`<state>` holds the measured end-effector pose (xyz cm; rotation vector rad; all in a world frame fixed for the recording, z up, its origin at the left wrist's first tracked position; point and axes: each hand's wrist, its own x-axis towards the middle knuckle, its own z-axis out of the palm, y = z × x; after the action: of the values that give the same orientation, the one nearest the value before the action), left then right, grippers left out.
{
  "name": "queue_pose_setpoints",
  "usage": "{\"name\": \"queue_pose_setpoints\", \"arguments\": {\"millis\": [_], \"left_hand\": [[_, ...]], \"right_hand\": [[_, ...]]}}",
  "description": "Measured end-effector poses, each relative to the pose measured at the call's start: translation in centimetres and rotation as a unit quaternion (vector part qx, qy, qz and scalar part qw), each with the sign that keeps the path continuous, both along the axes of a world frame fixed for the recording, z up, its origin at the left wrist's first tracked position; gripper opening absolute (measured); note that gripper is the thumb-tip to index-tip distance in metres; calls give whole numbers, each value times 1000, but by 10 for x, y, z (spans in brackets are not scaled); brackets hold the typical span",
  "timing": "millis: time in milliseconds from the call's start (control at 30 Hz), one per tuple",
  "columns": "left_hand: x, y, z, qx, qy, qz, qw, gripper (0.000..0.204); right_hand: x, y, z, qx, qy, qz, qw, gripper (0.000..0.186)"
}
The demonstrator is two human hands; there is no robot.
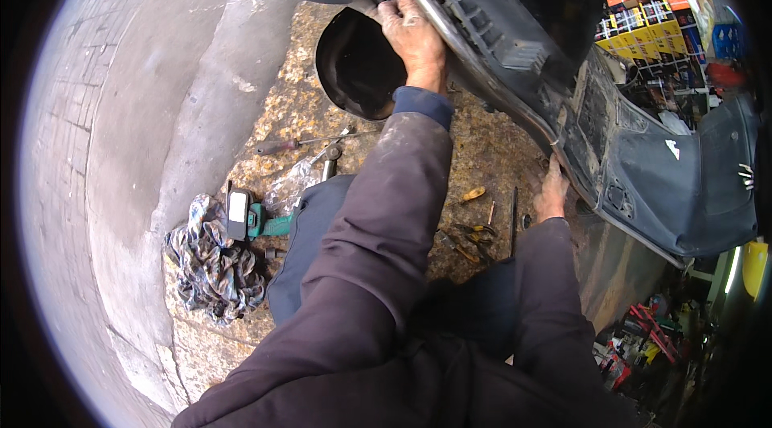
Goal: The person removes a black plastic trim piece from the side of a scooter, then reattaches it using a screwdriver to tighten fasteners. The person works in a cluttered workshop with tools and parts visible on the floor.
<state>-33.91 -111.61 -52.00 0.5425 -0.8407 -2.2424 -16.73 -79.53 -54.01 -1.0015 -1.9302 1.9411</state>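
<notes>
One dusty, scuffed black vehicle body (591,118), metal-railed; left fingers (406,8) grasping edge; right fingers (555,166) touching lower rim, grip unclear.

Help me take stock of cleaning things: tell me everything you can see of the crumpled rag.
The rag looks like cloth, mottled white, grey and blue, perhaps stained. It lies bunched in loose folds on the speckled brown ground, left of the green tool; whether they touch is unclear. Neither the left hand nor the right hand touches it.
</notes>
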Motion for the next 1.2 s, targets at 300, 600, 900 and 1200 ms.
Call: {"name": "queue_pose_setpoints", "arguments": {"millis": [300,600,900,1200], "left_hand": [[-1,-4,7,84,48,-56,994,30],[11,-3,19,106,123,-130,978,29],[52,22,21,109,87,-213,967,40],[80,46,-18,-49,62,-221,972,53]], "right_hand": [[0,-11,3,14,10,-18,1000,55],[-2,-4,-9,75,3,-74,994,60],[-3,-7,-11,29,53,-50,997,45],[-6,-3,-24,-11,86,-66,994,57]]}}
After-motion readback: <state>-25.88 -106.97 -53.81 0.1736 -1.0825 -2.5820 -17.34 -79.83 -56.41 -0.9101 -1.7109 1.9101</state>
